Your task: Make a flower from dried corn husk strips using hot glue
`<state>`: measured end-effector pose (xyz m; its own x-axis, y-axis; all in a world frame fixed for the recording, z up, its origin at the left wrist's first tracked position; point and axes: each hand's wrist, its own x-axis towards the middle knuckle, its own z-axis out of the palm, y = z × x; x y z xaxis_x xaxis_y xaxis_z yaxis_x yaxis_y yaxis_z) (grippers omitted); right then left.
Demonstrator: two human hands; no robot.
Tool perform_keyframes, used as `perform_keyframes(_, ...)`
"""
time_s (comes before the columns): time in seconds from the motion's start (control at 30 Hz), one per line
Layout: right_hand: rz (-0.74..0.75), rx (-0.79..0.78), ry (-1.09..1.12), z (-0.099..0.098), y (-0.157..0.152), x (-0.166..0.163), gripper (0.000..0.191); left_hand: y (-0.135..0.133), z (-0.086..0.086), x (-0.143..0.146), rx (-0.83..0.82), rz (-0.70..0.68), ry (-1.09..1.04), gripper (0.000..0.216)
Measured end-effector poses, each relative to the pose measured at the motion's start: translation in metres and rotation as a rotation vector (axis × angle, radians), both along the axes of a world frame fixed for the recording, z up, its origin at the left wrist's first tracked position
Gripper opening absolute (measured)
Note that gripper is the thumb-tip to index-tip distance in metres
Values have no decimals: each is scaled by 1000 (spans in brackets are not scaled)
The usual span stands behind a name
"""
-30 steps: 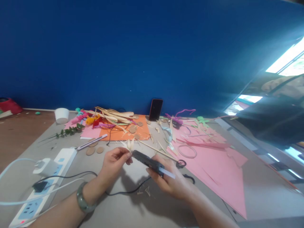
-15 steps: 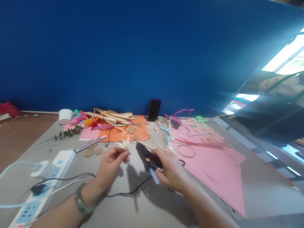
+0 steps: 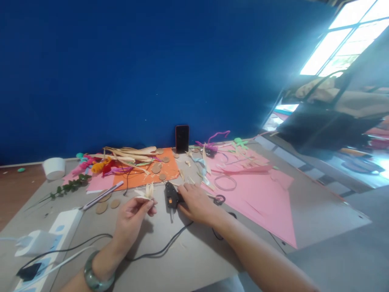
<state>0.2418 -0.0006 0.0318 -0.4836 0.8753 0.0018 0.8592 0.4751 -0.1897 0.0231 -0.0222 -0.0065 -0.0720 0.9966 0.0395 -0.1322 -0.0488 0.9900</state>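
Note:
My left hand [image 3: 132, 217] pinches a small flower-like piece of pale corn husk [image 3: 148, 191] between thumb and fingers, its strips pointing up. To its right, a black hot glue gun [image 3: 170, 195] lies at the tabletop, a clear glue stick poking out of its rear end toward me. My right hand [image 3: 199, 205] is over the gun's handle with the fingers closed round it; the palm hides most of the grip. The gun's black cord [image 3: 164, 250] runs across the grey table below both hands.
A white power strip [image 3: 68, 223] with plugs lies at left beside a utility knife [image 3: 103, 194]. Behind are dried husk strips [image 3: 130, 154], orange paper [image 3: 170, 164], cardboard discs [image 3: 101, 207] and an upright phone [image 3: 182, 138]. Pink paper [image 3: 267, 202] and black-handled scissors [image 3: 219, 199] are at right.
My right hand has lowered the glue gun from the air to the tabletop. My left hand still pinches the husk piece. The camera view has shifted to the right.

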Motion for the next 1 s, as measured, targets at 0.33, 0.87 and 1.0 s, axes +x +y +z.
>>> perform_keyframes(0.33,14,99,212,-2,-2,1,22,-6,-1,4,-6,-57,71,16)
perform_keyframes(0.87,-57,-573,1280,-10,-22,-23,36,-15,-4,8,143,-247,314,23)
perform_keyframes(1.0,-92,-558,1279,-8,-23,-24,29,-15,-5,7,138,-258,324,22)
